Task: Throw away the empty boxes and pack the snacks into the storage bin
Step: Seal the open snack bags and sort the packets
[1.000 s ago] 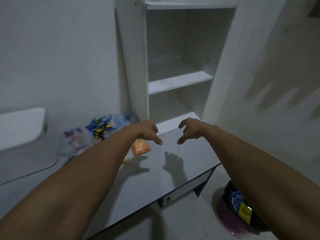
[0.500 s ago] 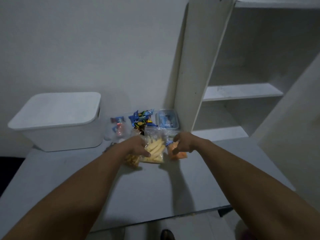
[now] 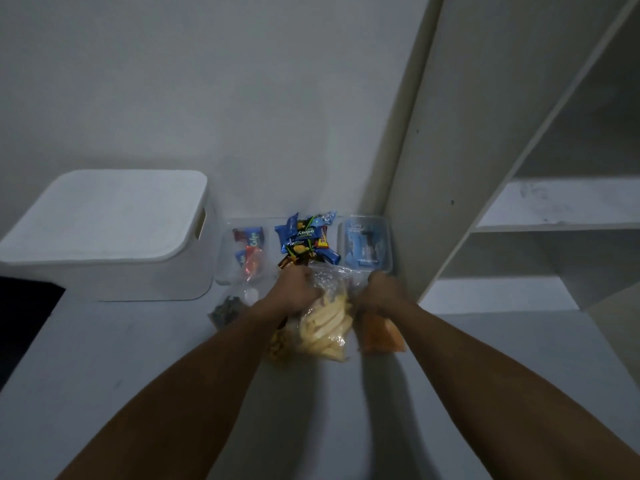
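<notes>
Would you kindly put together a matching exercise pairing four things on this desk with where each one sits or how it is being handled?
Things:
1. storage bin
2. bag of pale yellow sticks
3. orange snack bag
4. clear box with blue packets

Places or states:
A. against the shelf unit's upright panel
B. under the right hand
C. far left of the desk, lid on
D. gripped at the top by the left hand

Pairs: 1-C, 2-D, 3-B, 4-A
</notes>
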